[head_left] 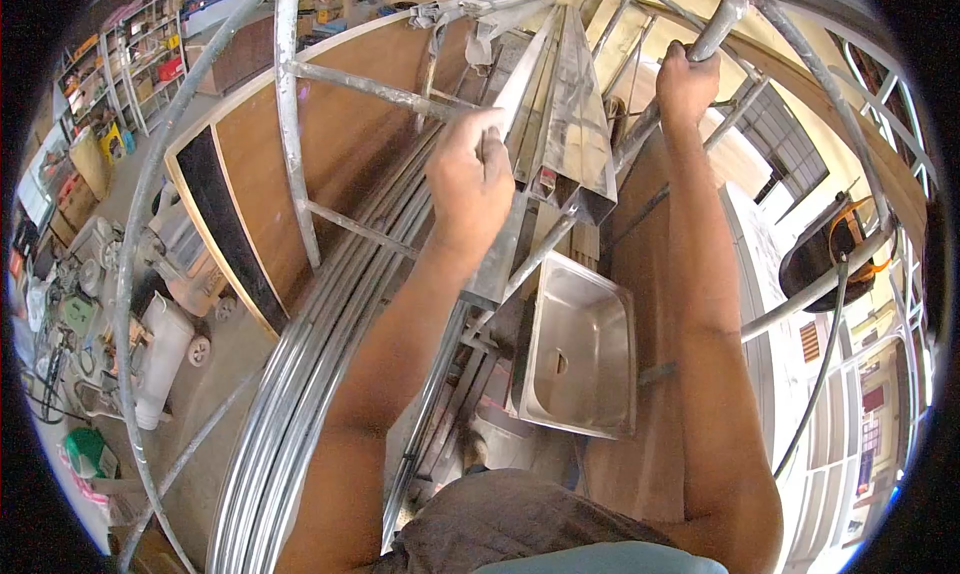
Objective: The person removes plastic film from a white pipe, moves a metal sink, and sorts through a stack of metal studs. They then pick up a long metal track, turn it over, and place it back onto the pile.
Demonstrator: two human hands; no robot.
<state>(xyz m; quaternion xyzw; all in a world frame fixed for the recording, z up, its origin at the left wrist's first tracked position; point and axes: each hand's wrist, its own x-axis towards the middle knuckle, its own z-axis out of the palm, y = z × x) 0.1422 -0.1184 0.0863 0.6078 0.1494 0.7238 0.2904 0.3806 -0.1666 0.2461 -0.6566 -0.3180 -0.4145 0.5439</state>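
My left hand [470, 179] is closed, fingers curled at the near end of a long pale metal bar [522, 82] that runs away from me. Beside it lie long rectangular metal tubes [575, 134], their open ends facing me. Higher up on the right, my right hand [687, 86] wraps around a grey scaffold pipe [722, 24]. Between my forearms, below the tubes, a stainless steel sink basin [580, 349] hangs or rests at a tilt; its support is hidden. Bundled round metal pipes [300, 414] pass beneath my left forearm.
Scaffold frames [290, 124] surround me on both sides. A brown wooden panel [370, 154] stands on the left. Machines and a white cylinder [165, 359] sit on the floor below, with loaded shelves [130, 64] farther back. A black bag-like item [825, 254] and a dark cable [825, 374] hang right.
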